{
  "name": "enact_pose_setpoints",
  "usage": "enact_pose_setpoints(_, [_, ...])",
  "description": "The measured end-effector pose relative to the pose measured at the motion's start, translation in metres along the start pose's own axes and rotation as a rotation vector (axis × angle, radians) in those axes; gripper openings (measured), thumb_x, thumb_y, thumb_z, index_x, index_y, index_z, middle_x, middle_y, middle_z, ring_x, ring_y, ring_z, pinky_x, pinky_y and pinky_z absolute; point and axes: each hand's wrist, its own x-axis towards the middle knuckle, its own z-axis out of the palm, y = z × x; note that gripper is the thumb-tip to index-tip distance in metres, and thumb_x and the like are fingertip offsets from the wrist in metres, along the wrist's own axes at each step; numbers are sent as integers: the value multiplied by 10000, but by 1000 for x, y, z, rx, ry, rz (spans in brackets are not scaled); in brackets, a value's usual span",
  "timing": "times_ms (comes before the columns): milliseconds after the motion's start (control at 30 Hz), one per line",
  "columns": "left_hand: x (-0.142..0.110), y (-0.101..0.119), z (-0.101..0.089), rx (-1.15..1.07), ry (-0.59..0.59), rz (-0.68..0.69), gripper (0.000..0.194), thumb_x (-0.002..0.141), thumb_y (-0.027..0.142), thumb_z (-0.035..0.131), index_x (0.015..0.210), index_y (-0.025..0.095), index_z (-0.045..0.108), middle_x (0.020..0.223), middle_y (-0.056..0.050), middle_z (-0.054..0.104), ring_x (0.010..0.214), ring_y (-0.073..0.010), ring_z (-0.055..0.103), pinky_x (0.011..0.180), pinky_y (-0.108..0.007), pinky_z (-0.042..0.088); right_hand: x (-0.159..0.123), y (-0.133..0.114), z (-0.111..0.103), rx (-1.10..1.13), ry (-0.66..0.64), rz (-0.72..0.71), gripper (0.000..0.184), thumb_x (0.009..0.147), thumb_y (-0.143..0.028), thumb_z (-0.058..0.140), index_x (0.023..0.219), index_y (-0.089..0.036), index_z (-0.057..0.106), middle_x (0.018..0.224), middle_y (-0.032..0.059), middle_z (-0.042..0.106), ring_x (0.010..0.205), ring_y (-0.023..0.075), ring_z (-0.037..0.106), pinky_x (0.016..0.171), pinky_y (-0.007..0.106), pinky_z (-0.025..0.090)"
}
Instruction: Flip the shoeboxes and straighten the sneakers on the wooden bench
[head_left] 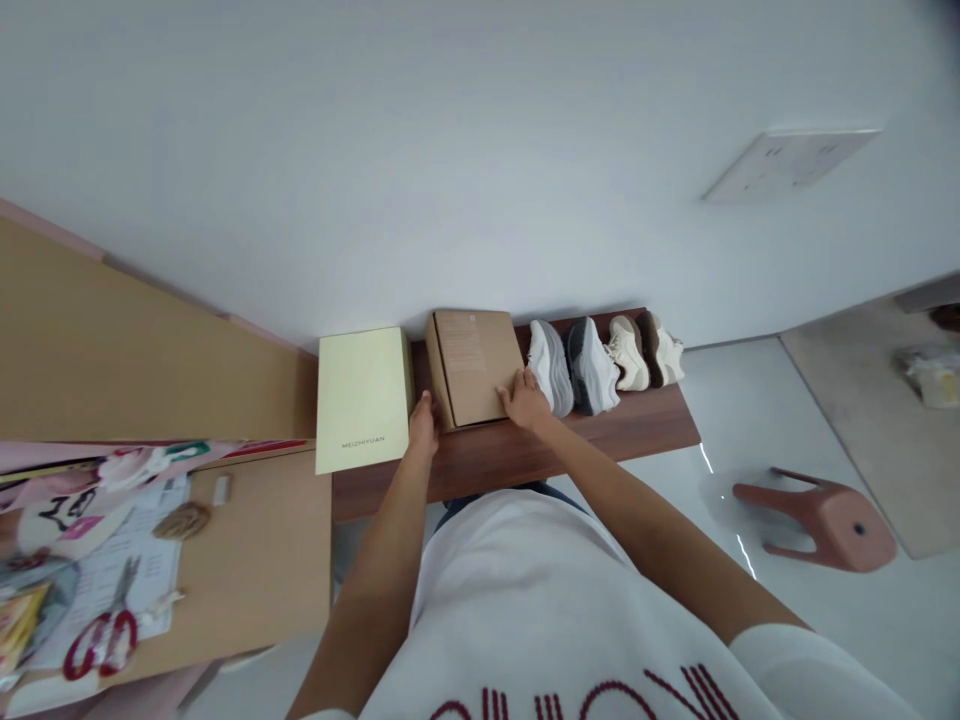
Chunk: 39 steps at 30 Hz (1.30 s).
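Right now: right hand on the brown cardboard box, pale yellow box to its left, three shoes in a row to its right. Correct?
Shoe count is off: the head view shows four shoes in that row, not three. The rest holds: right hand on the brown cardboard box, pale yellow box to its left.
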Motion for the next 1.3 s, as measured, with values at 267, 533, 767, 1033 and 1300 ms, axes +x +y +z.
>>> enact_pose_setpoints(267, [-39, 12, 24, -127, -282, -39, 520, 852, 482, 723, 1293, 218, 646, 1244, -119, 706, 1102, -268, 688, 832, -369, 608, -19, -34, -1, 300, -115, -13, 959, 925, -784, 316, 1628, -167, 108, 1696, 161, 67, 1565, 343, -13, 1246, 565, 87])
enact_pose_setpoints(533, [-74, 29, 23, -55, -254, 228, 577, 779, 420, 819, 1307, 256, 654, 1315, -74, 688, 1260, -248, 613, 1055, -386, 514, -35, -46, -7, 612, -173, -121, 1051, 868, -831, 412, 1633, -250, -13, 1705, 62, 85, 1574, 257, 17, 1280, 492, 74])
enact_pose_setpoints(767, [-86, 22, 17, -27, -193, 351, 645, 775, 429, 825, 1366, 269, 622, 1339, -59, 676, 1313, -244, 581, 1165, -434, 414, -43, -46, 1, 774, -191, -192, 1053, 869, -812, 448, 1634, -254, -13, 1702, 43, 120, 1569, 251, 95, 1283, 479, 101])
enact_pose_setpoints(1033, [-90, 10, 11, 32, -156, 357, 664, 816, 433, 788, 1422, 276, 568, 1368, -53, 659, 1336, -233, 562, 1171, -426, 408, -48, -42, 12, 860, -217, -139, 1041, 856, -798, 497, 1636, -271, 54, 1682, 45, 216, 1558, 259, 161, 1280, 480, 96])
enact_pose_setpoints(1300, [-81, 5, 13, 37, -129, 346, 595, 813, 440, 790, 1361, 287, 614, 1400, -34, 636, 1352, -230, 546, 1154, -369, 422, -48, -40, 11, 782, -218, -119, 940, 926, -728, 439, 1636, -231, 75, 1667, 72, 262, 1543, 244, 224, 1270, 470, 164])
